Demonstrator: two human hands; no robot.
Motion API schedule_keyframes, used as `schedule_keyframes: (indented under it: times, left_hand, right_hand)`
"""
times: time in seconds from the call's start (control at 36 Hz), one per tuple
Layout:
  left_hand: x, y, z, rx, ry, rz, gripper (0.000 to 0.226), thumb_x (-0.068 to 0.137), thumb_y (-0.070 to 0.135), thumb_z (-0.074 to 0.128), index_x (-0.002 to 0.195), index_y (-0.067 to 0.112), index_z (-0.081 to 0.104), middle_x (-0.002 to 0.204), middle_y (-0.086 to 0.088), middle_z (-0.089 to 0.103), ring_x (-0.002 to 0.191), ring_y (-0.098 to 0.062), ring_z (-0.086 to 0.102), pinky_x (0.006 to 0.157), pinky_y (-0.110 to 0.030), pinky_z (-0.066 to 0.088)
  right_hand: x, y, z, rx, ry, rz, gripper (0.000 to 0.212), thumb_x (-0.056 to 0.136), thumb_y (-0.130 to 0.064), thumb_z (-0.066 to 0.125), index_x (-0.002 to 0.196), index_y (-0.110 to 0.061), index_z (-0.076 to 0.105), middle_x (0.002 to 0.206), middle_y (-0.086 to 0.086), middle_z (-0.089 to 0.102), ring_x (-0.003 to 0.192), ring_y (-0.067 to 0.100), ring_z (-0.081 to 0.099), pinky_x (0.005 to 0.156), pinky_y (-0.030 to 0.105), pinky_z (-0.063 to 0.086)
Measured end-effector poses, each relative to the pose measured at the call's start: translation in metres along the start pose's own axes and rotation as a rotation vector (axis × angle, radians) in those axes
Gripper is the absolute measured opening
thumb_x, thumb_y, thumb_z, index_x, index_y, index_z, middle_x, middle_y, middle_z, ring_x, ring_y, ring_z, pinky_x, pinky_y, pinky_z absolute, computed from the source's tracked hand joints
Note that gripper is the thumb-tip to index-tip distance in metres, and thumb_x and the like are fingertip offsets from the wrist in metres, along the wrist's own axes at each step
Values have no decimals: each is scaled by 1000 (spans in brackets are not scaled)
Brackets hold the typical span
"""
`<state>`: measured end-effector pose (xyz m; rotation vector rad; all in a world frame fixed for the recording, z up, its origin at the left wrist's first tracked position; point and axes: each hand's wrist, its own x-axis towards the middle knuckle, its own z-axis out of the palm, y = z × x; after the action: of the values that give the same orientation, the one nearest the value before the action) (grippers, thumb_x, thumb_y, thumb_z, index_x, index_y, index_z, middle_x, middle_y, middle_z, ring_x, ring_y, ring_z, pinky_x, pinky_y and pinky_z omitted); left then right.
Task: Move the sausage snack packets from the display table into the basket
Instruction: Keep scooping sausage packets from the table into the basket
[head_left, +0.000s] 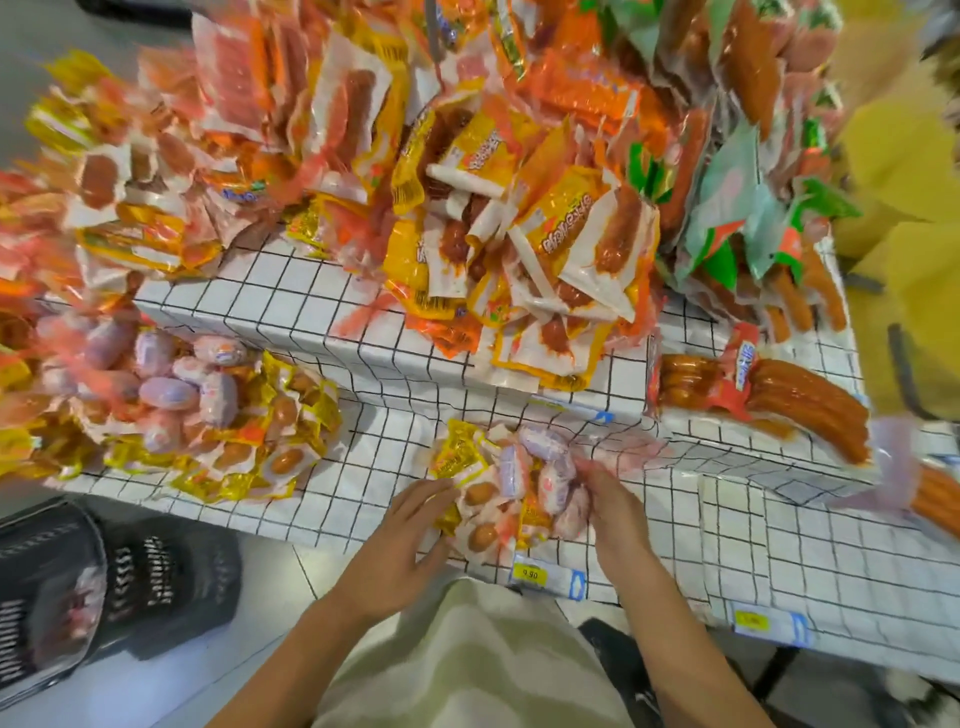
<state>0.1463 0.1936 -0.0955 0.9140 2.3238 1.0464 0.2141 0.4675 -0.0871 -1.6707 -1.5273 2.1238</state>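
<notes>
Both hands on small packet pile (511, 483) at table (779, 545) edge — left hand (400, 540) fingers spread against it, right hand (613, 512) fingers blurred, cannot tell. Basket (104, 582) well left of them.

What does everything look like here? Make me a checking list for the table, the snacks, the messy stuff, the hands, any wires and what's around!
Surface: display table under a white cloth with a black grid, stepped in tiers.
Job's things: small pile of packets at the front edge; black basket on the floor to the left, something pale inside, blurred.
Clutter: big heaps of packets on upper tiers; long sausage packs at right; price tags on the edge.
Hands: left hand and right hand flank the small pile, touching it; grip unclear.
Cables: nothing seen.
Surroundings: pale floor, yellow shapes at right.
</notes>
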Motion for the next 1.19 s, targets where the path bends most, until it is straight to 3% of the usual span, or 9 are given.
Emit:
schedule_keyframes:
  times: [0.06, 0.17, 0.28, 0.42, 0.64, 0.81, 0.89, 1.0, 1.19]
  left_hand:
    - [1, -3, -8, -9, 8, 11, 52, 99, 26, 57, 148, 38, 41, 155, 21, 33, 146, 1, 22, 118, -12, 16]
    - [-3, -16, -36, -47, 21, -1, 53, 100, 23, 60, 145, 42, 40, 152, 24, 32, 142, 11, 22, 116, -10, 19]
    - [-9, -32, -64, -26, -13, -35, 51, 101, 25, 59, 149, 33, 43, 153, 20, 33, 144, 3, 25, 118, -15, 20]
    - [-24, -50, -103, -54, 21, -46, 50, 101, 25, 59, 148, 35, 44, 154, 19, 36, 144, 4, 26, 116, -14, 21]
    - [-57, -71, -163, -78, 171, -18, 40, 102, 27, 57, 142, 30, 54, 146, 18, 49, 138, 2, 40, 111, -14, 32]
    - [-80, -87, -204, -144, 434, -76, 31, 102, 26, 57, 133, 29, 61, 130, 21, 62, 122, -2, 57, 100, -24, 46]
    - [-85, -95, -218, -140, 537, -114, 30, 102, 25, 56, 131, 28, 63, 126, 17, 65, 116, -1, 59, 97, -24, 48]
    - [-86, -105, -229, -134, 660, -168, 29, 102, 21, 58, 129, 25, 62, 128, 11, 64, 121, -6, 58, 100, -33, 49]
    - [-75, -129, -241, -220, 866, -388, 48, 100, 31, 58, 145, 22, 46, 144, 0, 48, 135, -21, 46, 111, -44, 43]
  right_hand:
    - [-11, -5, -5, -62, 42, -68, 24, 98, -29, 64, 107, -11, 76, 100, 4, 77, 76, 6, 72, 58, 16, 52]
    - [-42, -12, -4, 57, -5, -165, 31, 103, -18, 55, 123, 3, 67, 124, 19, 70, 116, 26, 67, 87, 23, 54]
    - [-89, -28, 22, 6, 17, -356, 27, 100, -30, 61, 89, -21, 83, 95, 7, 80, 92, 19, 76, 85, 29, 57]
    - [-132, -37, 68, -246, 11, -577, 38, 100, -54, 53, 89, -30, 81, 92, -9, 79, 92, 5, 74, 83, 26, 52]
    - [-173, -35, 144, -284, -49, -786, 38, 107, -39, 47, 89, -28, 79, 94, -10, 79, 92, 5, 73, 78, 12, 50]
    - [-171, -23, 177, -262, -102, -727, 34, 107, -37, 49, 95, -25, 80, 97, -3, 79, 98, 17, 74, 85, 37, 54]
    - [-164, -6, 191, -348, -133, -720, 32, 103, -43, 51, 93, -34, 80, 94, -11, 79, 94, 6, 73, 85, 25, 54]
    - [-140, 19, 204, -381, -179, -663, 33, 104, -36, 51, 96, -21, 80, 96, -6, 79, 97, 11, 73, 91, 34, 55]
    - [-108, 38, 218, -366, -244, -653, 32, 103, -42, 51, 90, -34, 79, 93, -9, 78, 90, 8, 73, 76, 21, 57]
